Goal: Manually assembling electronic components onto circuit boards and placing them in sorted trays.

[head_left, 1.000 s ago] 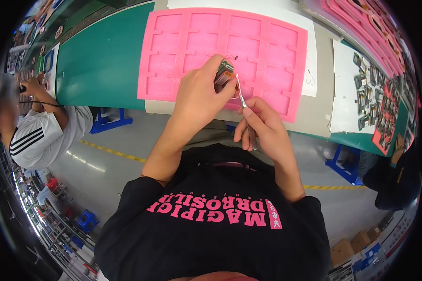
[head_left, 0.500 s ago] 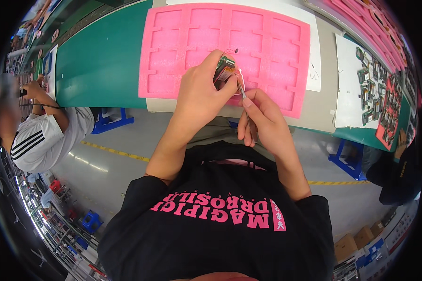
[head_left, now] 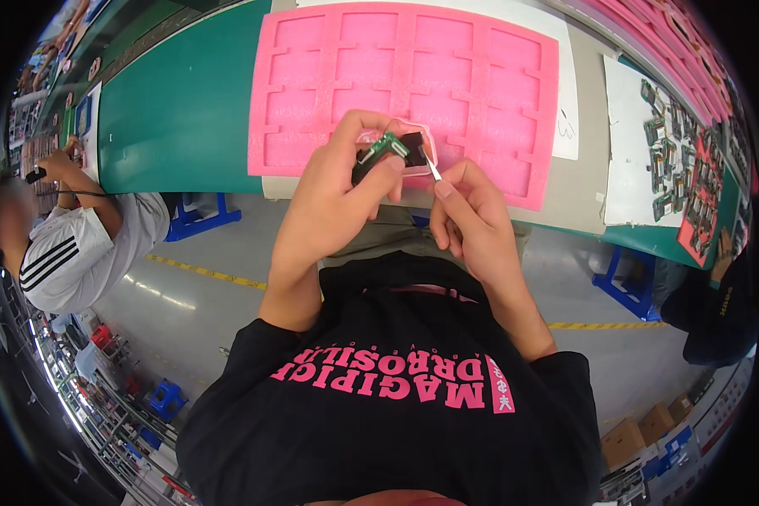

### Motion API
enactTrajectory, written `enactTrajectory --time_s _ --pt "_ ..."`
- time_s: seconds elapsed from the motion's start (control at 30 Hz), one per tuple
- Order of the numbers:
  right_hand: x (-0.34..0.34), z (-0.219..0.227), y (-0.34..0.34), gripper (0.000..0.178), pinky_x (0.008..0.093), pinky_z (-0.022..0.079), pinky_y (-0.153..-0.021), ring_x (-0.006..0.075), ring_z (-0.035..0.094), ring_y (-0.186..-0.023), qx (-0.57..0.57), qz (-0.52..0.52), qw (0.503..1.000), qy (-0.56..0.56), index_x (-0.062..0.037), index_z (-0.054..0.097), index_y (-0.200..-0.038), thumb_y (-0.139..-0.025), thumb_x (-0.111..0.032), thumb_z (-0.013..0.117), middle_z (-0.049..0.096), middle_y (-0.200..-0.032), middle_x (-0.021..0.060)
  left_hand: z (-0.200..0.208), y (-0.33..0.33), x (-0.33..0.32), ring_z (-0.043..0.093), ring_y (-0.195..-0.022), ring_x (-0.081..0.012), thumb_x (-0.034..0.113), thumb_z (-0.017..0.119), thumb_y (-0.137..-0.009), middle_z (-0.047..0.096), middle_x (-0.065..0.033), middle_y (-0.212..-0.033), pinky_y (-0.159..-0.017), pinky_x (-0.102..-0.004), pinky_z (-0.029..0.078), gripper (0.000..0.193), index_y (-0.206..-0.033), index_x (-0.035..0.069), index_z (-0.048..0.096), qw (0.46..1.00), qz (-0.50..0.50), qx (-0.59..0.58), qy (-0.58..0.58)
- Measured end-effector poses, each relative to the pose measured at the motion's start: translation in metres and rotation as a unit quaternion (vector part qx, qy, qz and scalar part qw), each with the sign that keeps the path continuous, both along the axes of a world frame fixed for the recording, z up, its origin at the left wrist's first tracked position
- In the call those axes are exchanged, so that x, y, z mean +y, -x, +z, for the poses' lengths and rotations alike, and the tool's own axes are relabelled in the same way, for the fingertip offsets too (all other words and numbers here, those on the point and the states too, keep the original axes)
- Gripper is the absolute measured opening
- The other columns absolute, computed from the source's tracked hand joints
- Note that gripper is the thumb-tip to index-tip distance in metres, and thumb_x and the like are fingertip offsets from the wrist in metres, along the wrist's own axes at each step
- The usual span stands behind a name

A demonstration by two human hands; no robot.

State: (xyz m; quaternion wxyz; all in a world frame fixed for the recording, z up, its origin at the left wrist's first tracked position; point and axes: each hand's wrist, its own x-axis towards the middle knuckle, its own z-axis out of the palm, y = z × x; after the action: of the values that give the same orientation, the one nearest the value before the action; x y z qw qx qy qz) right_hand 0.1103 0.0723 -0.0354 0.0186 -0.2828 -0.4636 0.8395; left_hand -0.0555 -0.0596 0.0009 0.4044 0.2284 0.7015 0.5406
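Observation:
My left hand (head_left: 333, 185) is closed round a small electronic module with a green circuit board (head_left: 385, 148), thumb on its near side. A black flat piece (head_left: 414, 148) sticks out from the board's right end, and a thin white cable (head_left: 431, 135) loops past it. My right hand (head_left: 474, 202) pinches a pair of metal tweezers (head_left: 433, 169), whose tips reach the black piece; whether they grip it I cannot tell. Both hands are over the near edge of a pink foam tray (head_left: 544, 126) with rectangular recesses.
The tray lies on a bench with a green mat (head_left: 177, 110). At right, a white sheet (head_left: 620, 169) and a red tray (head_left: 694, 240) carry several similar modules. Pink foam trays (head_left: 691, 51) stack at the far right. One person (head_left: 101, 244) works at left, another (head_left: 708, 312) at right.
My left hand has turned and lowered the module, so the green board and black piece now face up. The tweezers have swung to point up and left at the black piece.

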Motion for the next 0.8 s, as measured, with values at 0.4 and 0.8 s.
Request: enactTrajectory --time_s 0.4,0.8 --pt "-0.014 -0.008 -0.007 0.005 0.0248 0.034 -0.055 0.008 0.043 -0.054 0.015 -0.026 0.982 -0.188 -0.0051 0.058 -0.102 -0.106 -0.003 0.061 0.057 -0.063 -0.0009 -0.005 -0.001 -0.005 0.051 -0.055 -0.0059 0.01 0.068 -0.1 0.071 -0.0047 -0.08 -0.048 -0.0187 0.034 0.032 -0.13 0.001 0.066 0.997 -0.049 -0.052 0.033" --pt "-0.014 -0.008 -0.007 0.008 0.0283 0.035 -0.055 0.0111 0.042 -0.055 0.01 -0.011 0.932 -0.361 -0.0041 0.059 -0.103 -0.102 0.0 0.065 0.055 -0.064 -0.0008 -0.004 -0.001 -0.003 0.05 -0.055 -0.0078 0.011 0.068 -0.099 0.068 -0.0027 -0.075 -0.052 -0.0199 0.038 0.024 -0.121 0.0 0.069 0.997 -0.052 -0.011 0.048"
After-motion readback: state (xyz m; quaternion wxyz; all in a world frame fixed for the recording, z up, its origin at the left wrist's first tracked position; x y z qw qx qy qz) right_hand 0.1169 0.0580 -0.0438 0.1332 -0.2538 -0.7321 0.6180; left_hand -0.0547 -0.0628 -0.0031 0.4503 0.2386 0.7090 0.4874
